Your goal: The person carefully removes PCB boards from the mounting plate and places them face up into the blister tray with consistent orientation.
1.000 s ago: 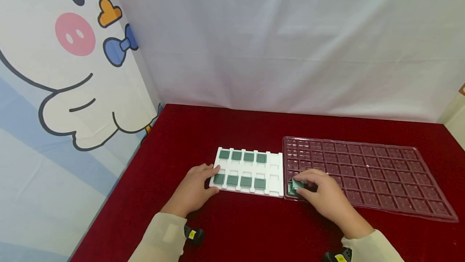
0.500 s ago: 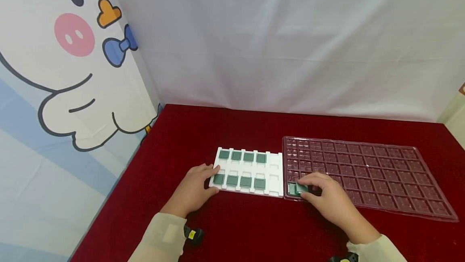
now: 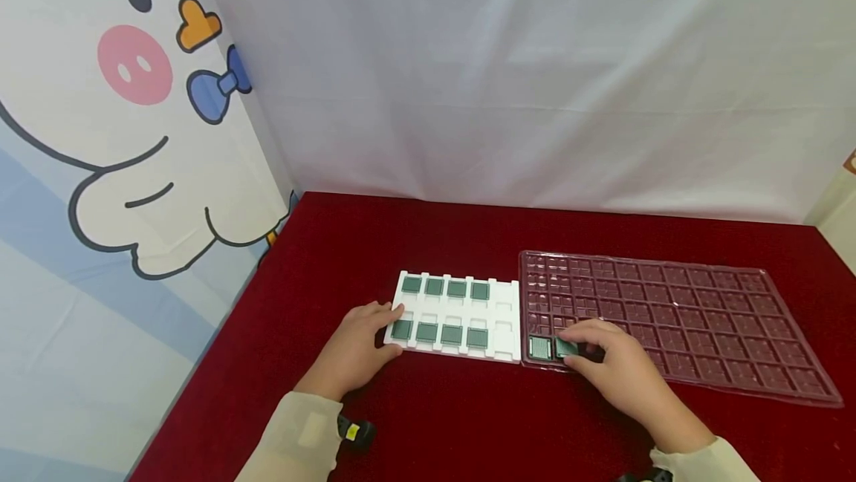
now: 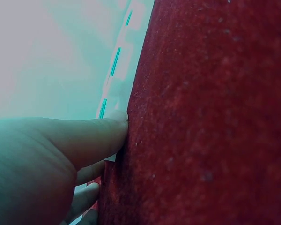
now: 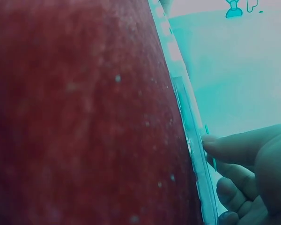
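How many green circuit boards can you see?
10 circuit boards: eight in the white tray, in two rows of four; one in the clear tray, near-left corner; one beside it in the right hand. Others may be hidden.

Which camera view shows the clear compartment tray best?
The head view: the clear tray shows nearly whole, partly behind the right hand. Right wrist: only its near edge. Left wrist: none discernible.
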The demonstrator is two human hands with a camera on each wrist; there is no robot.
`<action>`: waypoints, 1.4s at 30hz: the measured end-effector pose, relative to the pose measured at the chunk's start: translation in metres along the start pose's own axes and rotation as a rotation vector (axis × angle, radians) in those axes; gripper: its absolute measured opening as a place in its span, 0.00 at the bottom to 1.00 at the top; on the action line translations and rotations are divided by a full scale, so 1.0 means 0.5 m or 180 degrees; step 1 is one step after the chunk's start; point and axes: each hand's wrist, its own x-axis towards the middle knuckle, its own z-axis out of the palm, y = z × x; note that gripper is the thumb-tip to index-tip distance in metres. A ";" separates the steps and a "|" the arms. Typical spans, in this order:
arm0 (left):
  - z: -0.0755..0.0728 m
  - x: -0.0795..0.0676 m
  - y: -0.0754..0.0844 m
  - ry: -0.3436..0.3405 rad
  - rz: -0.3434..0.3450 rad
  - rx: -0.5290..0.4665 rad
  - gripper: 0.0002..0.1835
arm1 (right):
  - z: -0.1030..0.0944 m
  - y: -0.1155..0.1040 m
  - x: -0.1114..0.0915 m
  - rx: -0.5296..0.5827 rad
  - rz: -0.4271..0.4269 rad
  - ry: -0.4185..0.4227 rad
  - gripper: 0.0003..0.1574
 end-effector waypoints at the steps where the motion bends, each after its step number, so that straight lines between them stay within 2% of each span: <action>1: -0.001 0.000 0.000 -0.0003 -0.0010 0.0001 0.36 | -0.001 0.001 -0.001 -0.0008 0.0003 0.0001 0.19; 14: 0.002 -0.001 -0.001 -0.0009 -0.0025 -0.0032 0.36 | -0.003 0.007 -0.006 0.0033 0.0072 -0.0084 0.18; 31: -0.001 0.001 0.001 -0.0020 -0.0003 -0.0018 0.36 | -0.003 0.010 -0.006 0.0095 0.0018 -0.0032 0.19; 42: 0.000 0.001 0.002 -0.0024 0.0001 -0.0011 0.36 | -0.003 0.009 -0.005 0.0025 0.0116 -0.0047 0.19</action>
